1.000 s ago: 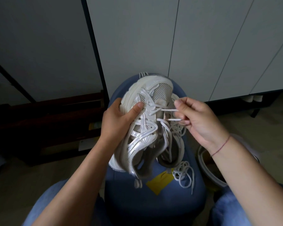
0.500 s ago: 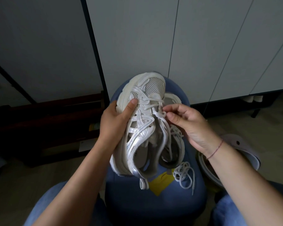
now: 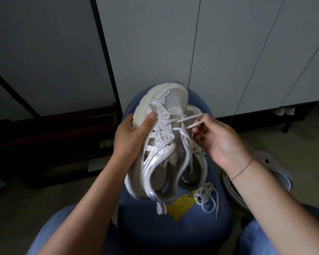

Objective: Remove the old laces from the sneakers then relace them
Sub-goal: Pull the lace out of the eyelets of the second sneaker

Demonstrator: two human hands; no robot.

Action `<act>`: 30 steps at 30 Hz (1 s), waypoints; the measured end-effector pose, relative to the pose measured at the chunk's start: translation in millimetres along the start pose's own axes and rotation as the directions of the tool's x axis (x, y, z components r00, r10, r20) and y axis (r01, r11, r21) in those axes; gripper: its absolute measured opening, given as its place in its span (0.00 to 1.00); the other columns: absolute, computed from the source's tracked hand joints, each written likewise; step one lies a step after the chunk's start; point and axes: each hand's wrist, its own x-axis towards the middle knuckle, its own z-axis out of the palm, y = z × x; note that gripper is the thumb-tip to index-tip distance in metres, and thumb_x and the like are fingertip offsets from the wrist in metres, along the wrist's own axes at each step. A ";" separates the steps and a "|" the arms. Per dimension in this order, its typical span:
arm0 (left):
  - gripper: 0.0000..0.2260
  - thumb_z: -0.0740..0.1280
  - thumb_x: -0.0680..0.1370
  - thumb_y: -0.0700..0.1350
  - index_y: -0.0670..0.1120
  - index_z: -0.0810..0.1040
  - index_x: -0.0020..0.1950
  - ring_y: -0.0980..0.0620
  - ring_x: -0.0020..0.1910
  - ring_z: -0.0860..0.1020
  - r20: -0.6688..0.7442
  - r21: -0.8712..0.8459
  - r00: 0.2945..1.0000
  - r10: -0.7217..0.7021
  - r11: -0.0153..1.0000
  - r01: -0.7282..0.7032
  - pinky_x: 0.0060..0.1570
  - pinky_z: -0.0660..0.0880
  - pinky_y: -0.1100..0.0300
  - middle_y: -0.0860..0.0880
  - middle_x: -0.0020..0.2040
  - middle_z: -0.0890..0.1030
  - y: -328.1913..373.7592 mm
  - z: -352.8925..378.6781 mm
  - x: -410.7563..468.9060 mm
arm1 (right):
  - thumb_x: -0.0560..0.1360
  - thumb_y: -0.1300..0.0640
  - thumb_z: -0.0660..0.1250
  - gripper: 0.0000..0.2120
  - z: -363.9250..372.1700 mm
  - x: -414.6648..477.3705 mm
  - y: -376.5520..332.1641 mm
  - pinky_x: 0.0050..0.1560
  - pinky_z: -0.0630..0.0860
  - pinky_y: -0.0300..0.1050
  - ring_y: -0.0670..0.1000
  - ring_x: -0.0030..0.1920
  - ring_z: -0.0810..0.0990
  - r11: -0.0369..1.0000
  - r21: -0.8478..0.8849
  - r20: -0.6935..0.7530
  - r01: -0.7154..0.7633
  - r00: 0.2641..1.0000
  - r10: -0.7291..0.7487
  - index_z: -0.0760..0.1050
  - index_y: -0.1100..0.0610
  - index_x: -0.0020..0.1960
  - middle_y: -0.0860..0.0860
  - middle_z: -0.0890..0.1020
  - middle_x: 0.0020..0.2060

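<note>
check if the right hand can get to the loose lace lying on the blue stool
Probably yes. The loose lace lies uncovered on the blue stool, just below the wrist of the right hand. But that hand's fingers pinch a lace loop on the held sneaker, so it must let go first.

Pale cabinet doors (image 3: pixel 228 52) back a blue stool (image 3: pixel 173 236) on dim floor (image 3: pixel 11 208).

Sneaker (image 3: pixel 160 150): matt open mesh cloth at the toe; side overlay strips smooth and silvery with a satin sheen; sole rim off-white, matt, rubbery-looking. Lace (image 3: pixel 191 117): flat woven cloth, matt. Loose lace (image 3: pixel 201 195): same weave. Stool (image 3: pixel 173 236): blue cloth cover, matt. Tag (image 3: pixel 180 208): yellow, paper-like. Cabinet doors (image 3: pixel 155 43): smooth, matt panels. Low furniture (image 3: pixel 53 129), left: dark wood, faint sheen. Trousers (image 3: pixel 59 232): denim.
</note>
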 end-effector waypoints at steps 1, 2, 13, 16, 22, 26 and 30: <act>0.16 0.72 0.71 0.62 0.55 0.80 0.53 0.62 0.45 0.83 -0.002 0.004 1.000 -0.002 1.000 0.002 0.47 0.77 0.64 0.57 0.47 0.85 -0.3 -0.4 0.4 | 0.79 0.58 0.57 0.11 -0.9 0.2 -6.8 0.30 0.71 0.34 0.44 0.28 0.74 0.986 0.150 0.036 -0.076 0.997 0.071 0.71 0.57 0.39 0.48 0.75 0.29; 0.16 0.72 0.71 0.62 0.55 0.80 0.54 0.62 0.45 0.83 -0.002 0.011 1.000 -0.003 1.000 0.003 0.48 0.78 0.63 0.57 0.47 0.85 -1.3 -0.7 0.8 | 0.78 0.57 0.56 0.12 -2.5 1.2 -11.5 0.29 0.69 0.34 0.43 0.27 0.72 0.953 0.265 0.086 -0.145 0.988 0.127 0.70 0.56 0.37 0.47 0.73 0.29; 0.18 0.72 0.71 0.62 0.53 0.81 0.54 0.61 0.45 0.83 -0.029 0.027 0.999 -0.024 0.999 0.025 0.46 0.77 0.63 0.56 0.47 0.85 -4.6 1.3 1.5 | 0.75 0.73 0.51 0.17 -1.1 -2.1 6.9 0.35 0.78 0.40 0.51 0.37 0.78 0.983 -0.021 0.087 -0.185 0.979 0.186 0.76 0.63 0.52 0.56 0.78 0.38; 0.18 0.72 0.71 0.62 0.52 0.81 0.55 0.60 0.46 0.84 -0.032 0.021 0.999 -0.029 0.999 0.030 0.48 0.78 0.61 0.55 0.47 0.86 -5.6 -0.7 2.3 | 0.76 0.65 0.58 0.10 1.0 -3.2 5.2 0.40 0.76 0.40 0.50 0.39 0.78 0.981 -0.092 0.104 -0.172 0.978 0.181 0.77 0.61 0.51 0.54 0.80 0.40; 0.15 0.72 0.72 0.60 0.53 0.81 0.52 0.60 0.45 0.84 -0.032 -0.011 0.999 -0.023 1.000 0.022 0.47 0.78 0.63 0.55 0.46 0.86 -3.9 -1.7 1.8 | 0.58 0.39 0.78 0.26 -12.8 1.6 2.1 0.37 0.75 0.37 0.46 0.36 0.75 0.947 -0.091 0.228 -0.309 0.919 0.321 0.79 0.56 0.46 0.50 0.77 0.38; 0.19 0.72 0.71 0.63 0.53 0.81 0.54 0.59 0.46 0.84 -0.019 0.005 1.000 -0.017 1.000 0.017 0.49 0.79 0.60 0.56 0.47 0.86 -4.4 -0.3 0.4 | 0.52 0.52 0.84 0.28 -9.2 2.4 16.5 0.44 0.76 0.43 0.51 0.41 0.80 0.980 -0.136 0.191 -0.144 0.967 0.169 0.80 0.58 0.48 0.54 0.82 0.42; 0.15 0.72 0.71 0.62 0.55 0.79 0.52 0.62 0.44 0.83 0.007 -0.008 1.000 -0.017 1.000 0.017 0.45 0.77 0.64 0.58 0.45 0.85 -1.9 3.1 -3.6 | 0.56 0.55 0.79 0.18 -1.9 0.1 20.9 0.45 0.79 0.44 0.51 0.39 0.81 0.995 -0.049 0.057 -0.085 0.995 0.088 0.83 0.59 0.44 0.56 0.83 0.39</act>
